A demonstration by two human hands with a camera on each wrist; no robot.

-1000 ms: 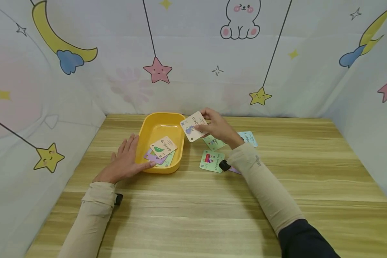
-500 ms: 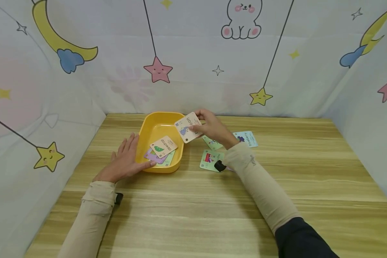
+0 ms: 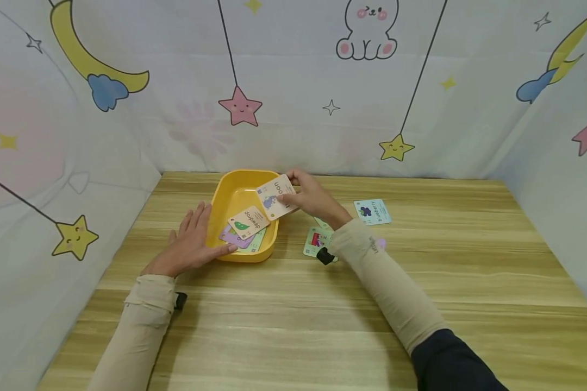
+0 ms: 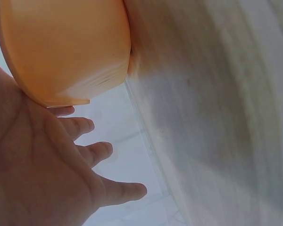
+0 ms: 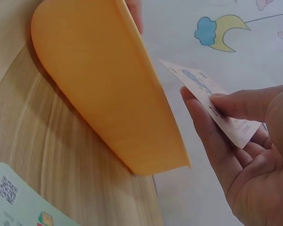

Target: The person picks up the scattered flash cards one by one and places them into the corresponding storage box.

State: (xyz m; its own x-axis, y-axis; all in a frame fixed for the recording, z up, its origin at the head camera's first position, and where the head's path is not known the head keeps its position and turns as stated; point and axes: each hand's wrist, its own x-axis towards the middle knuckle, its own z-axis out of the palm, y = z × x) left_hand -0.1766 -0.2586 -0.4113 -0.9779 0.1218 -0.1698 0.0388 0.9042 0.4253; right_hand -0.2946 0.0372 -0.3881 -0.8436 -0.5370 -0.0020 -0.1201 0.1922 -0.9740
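My right hand pinches a cream flash card between thumb and fingers, above the right rim of a yellow plastic tray. Part of the card's word is covered by the thumb. In the right wrist view the card tilts over the rim. My left hand lies with straight, spread fingers along the tray's left side, its thumb at the near corner. Inside the tray a "dewdrop" card lies on top of a purple card and a green card.
On the table right of the tray lie a green card, partly behind the right wrist, and a blue "blueberry" card. A purple card peeks out past the right sleeve. A printed curtain stands behind the table.
My right hand has carried the cream card leftward, from beside the tray to over its right rim. The blueberry card has come into fuller view. The left hand has stayed in place.
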